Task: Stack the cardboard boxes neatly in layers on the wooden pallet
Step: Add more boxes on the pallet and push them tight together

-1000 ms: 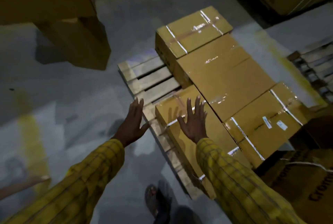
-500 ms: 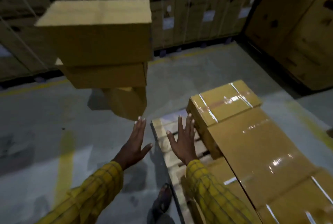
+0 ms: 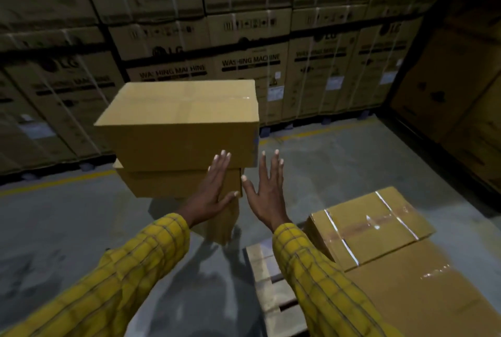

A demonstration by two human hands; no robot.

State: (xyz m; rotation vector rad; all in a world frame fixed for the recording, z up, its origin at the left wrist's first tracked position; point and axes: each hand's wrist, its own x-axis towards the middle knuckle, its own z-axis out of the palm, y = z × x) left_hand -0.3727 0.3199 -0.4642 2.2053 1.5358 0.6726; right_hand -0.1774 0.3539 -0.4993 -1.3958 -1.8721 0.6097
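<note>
Two boxes placed: taped boxes (image 3: 366, 225) lie side by side on the wooden pallet (image 3: 267, 279); bare slats show beside them.
Remaining: loose stack (image 3: 179, 130) on the floor, off the pallet.
Left hand (image 3: 214, 190): fingers straight, against the stack's front.
Right hand (image 3: 268, 190): fingers spread, holding nothing.
Progress: bottom layer judged incomplete.

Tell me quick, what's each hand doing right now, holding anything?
Left hand: open, fingers straight, reaching at the stack of boxes; contact cannot be told.
Right hand: open, fingers spread, holding nothing.
</note>
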